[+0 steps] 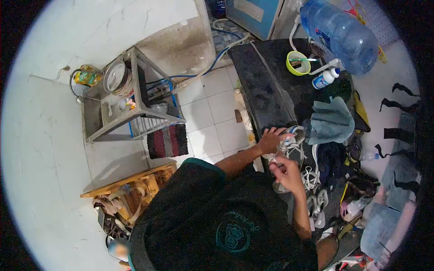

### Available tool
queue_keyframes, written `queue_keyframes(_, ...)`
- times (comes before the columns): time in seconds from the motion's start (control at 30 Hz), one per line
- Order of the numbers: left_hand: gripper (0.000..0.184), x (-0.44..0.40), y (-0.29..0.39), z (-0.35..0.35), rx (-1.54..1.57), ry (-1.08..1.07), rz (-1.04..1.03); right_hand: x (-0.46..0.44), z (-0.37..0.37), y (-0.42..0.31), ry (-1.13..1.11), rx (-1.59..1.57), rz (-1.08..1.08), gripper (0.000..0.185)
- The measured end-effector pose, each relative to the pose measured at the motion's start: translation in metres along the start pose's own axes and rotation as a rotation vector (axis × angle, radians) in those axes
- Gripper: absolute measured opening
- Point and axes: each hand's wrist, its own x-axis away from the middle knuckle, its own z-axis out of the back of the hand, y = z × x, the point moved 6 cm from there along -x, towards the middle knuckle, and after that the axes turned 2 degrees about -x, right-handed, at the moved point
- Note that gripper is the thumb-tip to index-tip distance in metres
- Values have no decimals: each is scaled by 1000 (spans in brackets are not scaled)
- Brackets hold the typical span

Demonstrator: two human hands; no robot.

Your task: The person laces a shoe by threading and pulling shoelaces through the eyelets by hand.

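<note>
A white sneaker point(296, 133) with blue marks and loose white laces lies at the near edge of the dark bench point(266, 95). My left hand point(271, 140) is closed over its side, fingers curled toward the shoe's opening. Just below, my right hand point(288, 172) pinches thumb against forefinger on what looks like a thin white shoelace; the fingertips partly hide it. Other white laces point(310, 178) lie in a tangle to the right of my right hand. A grey-blue cloth point(332, 121) lies crumpled beyond the sneaker.
Toward the back of the bench are a yellow-green bowl point(298, 63) with a brush across it, white bottles with blue caps point(325, 79) and a large blue water jug point(341, 36). Pale shoe-like items point(318, 207) lie lower right. A metal rack point(135, 99) stands left.
</note>
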Motion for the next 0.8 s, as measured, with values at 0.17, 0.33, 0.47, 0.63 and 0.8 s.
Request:
queue_keyframes(0.17, 100, -4, -3, 4, -9, 53, -6, 9, 0, -32, -40, 74, 85, 21)
queue_keyframes(0.33, 95, -1, 5, 7, -62, -54, 28, 5, 4, -28, 80, 66, 61, 19)
queue_keyframes(0.47, 103, -10, -18, -23, -90, 49, -26, 19, -6, -22, 59, 344, 535, 21)
queue_keyframes(0.63, 101, -15, -1, -4, -92, -41, 16, 13, 11, -18, 242, 233, 246, 12)
queue_keyframes(0.8, 98, -5, -4, -1, 25, 18, -116, 27, -9, -23, -10, 145, 297, 12)
